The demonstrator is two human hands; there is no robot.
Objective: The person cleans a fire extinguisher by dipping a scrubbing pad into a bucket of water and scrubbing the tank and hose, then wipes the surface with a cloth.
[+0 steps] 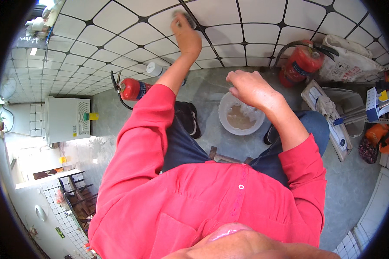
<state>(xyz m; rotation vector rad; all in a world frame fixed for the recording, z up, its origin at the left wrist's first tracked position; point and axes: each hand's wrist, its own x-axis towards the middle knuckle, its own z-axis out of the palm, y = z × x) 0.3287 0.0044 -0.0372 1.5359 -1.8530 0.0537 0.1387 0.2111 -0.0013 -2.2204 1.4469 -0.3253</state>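
Reaching up to the white tiled wall (263,36), my left hand (189,39) is closed round a small grey scrubber (180,18). The scrubber lies against the tiles and is partly hidden and blurred. My right hand (253,87) hangs over the back edge of a white plastic bucket (242,132), fingers curled in and nothing visible in them. Cloudy brownish water (237,117) with white suds is in the bucket, which stands on the floor between my feet.
Red fire extinguishers stand at left (135,89) and right (302,64) by the wall. A white lidded container (153,69) is behind my left forearm. At right are a white sack (345,64) and a grey bin (354,103). A white chest appliance (65,121) stands far left.
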